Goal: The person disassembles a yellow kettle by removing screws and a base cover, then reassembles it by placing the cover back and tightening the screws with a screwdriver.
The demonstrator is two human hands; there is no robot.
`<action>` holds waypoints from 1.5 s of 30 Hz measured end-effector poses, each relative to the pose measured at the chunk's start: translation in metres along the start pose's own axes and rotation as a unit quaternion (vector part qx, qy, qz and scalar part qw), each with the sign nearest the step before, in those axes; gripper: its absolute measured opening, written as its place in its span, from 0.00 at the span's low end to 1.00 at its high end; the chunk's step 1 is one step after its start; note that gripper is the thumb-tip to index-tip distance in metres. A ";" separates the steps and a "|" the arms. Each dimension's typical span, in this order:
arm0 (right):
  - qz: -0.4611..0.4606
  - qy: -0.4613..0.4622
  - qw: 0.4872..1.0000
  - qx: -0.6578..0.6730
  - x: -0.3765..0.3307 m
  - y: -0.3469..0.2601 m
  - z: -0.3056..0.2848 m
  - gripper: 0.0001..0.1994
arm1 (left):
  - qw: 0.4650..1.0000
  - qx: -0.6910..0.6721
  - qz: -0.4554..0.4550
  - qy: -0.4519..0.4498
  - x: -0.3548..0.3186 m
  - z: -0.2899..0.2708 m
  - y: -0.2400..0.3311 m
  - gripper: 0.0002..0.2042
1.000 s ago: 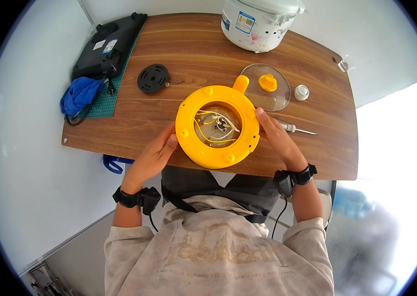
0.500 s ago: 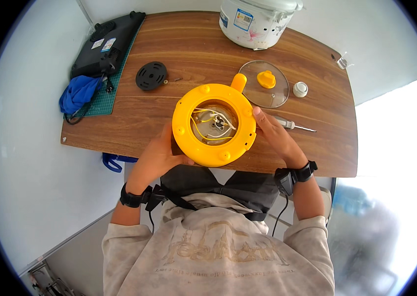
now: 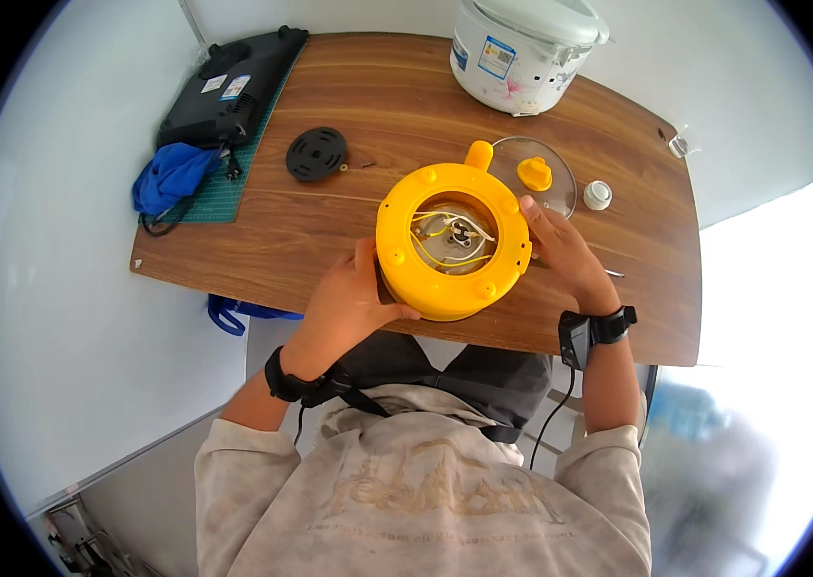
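Observation:
A round yellow appliance body (image 3: 445, 288) lies upside down near the front edge of the wooden table (image 3: 329, 240), its open underside showing white and yellow wires. My left hand (image 3: 353, 298) grips its left side. Against its right side presses my right hand (image 3: 560, 252). Both wrists wear black bands. A glass lid with a yellow knob (image 3: 533, 175) lies just behind the body.
A white rice cooker (image 3: 522, 48) stands at the back. A black round plate (image 3: 316, 154) and a small screw lie to the left. A black device (image 3: 233, 87), blue cloth (image 3: 171, 178) and green mat sit far left. A white cap (image 3: 598, 195) lies right.
Both hands have turned and shifted the yellow body slightly on the table; my left hand has moved further up along its left side.

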State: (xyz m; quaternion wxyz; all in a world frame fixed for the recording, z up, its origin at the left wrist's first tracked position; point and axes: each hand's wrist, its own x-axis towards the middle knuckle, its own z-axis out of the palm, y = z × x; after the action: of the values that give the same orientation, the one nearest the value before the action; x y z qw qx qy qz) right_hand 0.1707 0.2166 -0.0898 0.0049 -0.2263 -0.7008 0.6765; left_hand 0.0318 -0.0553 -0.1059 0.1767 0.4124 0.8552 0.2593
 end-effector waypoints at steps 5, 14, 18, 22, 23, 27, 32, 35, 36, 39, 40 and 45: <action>-0.050 0.053 0.997 -0.008 0.001 -0.009 0.009 0.25 | 0.999 0.047 0.008 -0.003 0.000 -0.001 -0.001 0.47; -0.133 0.117 0.978 -0.108 0.007 0.005 0.003 0.23 | 0.998 -0.013 -0.054 -0.001 0.053 -0.059 -0.064 0.37; -0.132 0.157 0.970 -0.131 -0.005 0.002 0.003 0.20 | 0.987 0.117 -0.009 0.111 0.099 -0.086 -0.107 0.37; -0.135 0.166 0.953 -0.217 -0.029 0.000 -0.002 0.18 | 0.978 0.180 -0.031 0.105 0.125 -0.090 -0.112 0.42; -0.129 0.161 0.951 -0.230 -0.035 0.003 -0.007 0.18 | 0.977 0.187 -0.035 0.099 0.129 -0.089 -0.111 0.43; -0.113 0.139 0.955 -0.236 -0.055 0.016 -0.014 0.19 | 0.971 0.218 -0.055 0.077 0.140 -0.084 -0.118 0.43; -0.101 0.145 0.956 -0.236 -0.066 0.023 -0.019 0.19 | 0.968 0.230 -0.062 0.074 0.143 -0.079 -0.122 0.42; -0.098 0.151 0.959 -0.220 -0.067 0.029 -0.020 0.19 | 0.977 0.188 -0.068 0.080 0.135 -0.083 -0.105 0.40; -0.096 0.151 0.960 -0.213 -0.067 0.031 -0.019 0.19 | 0.979 0.173 -0.052 0.090 0.133 -0.085 -0.104 0.40; -0.104 0.143 0.963 -0.202 -0.066 0.031 -0.016 0.19 | 0.986 0.123 -0.008 0.110 0.124 -0.095 -0.097 0.40; -0.113 0.141 0.963 -0.201 -0.066 0.031 -0.015 0.18 | 0.989 0.101 0.006 0.109 0.120 -0.101 -0.089 0.40; -0.134 0.139 0.959 -0.209 -0.067 0.020 -0.009 0.17 | 0.993 -0.046 0.068 0.079 0.086 -0.125 -0.031 0.40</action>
State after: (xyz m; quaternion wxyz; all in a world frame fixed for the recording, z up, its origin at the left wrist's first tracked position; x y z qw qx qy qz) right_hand 0.2397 0.2034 -0.0876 0.1457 -0.2184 -0.8429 0.4696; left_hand -0.1025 -0.0402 -0.0314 0.1089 0.4395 0.8237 0.3413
